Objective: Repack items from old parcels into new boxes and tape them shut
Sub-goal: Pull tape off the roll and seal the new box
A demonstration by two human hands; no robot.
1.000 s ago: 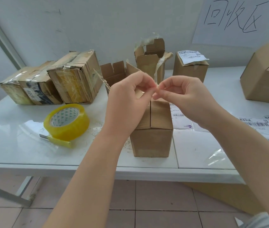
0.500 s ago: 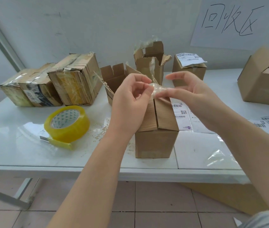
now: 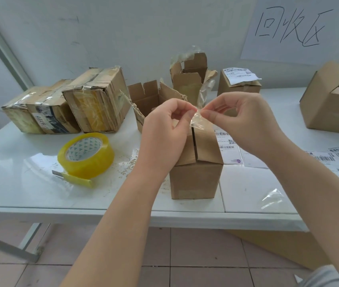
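The box (image 3: 195,177) stands upright near the front edge of the white table (image 3: 19,183), roughly in the middle. Its two top flaps are folded down, with a dark gap showing along the seam. At the far left lie the old parcels (image 3: 65,106), worn and wrapped in tape. Nearer the front is a yellow roll of tape (image 3: 86,155) with a small cutter (image 3: 71,179) against its front. Above the far end of the box, the left hand (image 3: 164,133) and the right hand (image 3: 245,119) meet over a clear, crumpled strip of tape (image 3: 197,121). To the right are shipping labels (image 3: 227,147), a scrap of clear film (image 3: 272,198) and, by the edge, an open carton (image 3: 328,108). The step in hand looks like freeing the strip, which seems stuck to itself, so it can seal the seam. It is best eased apart slowly with the sticky face kept off the fingers. The flaps should then be pushed together, and the strip laid centred along the gap and rubbed down from the middle outward. The left thumb and forefinger pinch the strip's left edge, with the other fingers curled toward the palm. The right thumb and forefinger pinch its right edge, with the remaining fingers loosely arched and holding nothing. Whether the left hand rests on the flap beneath it cannot be told.
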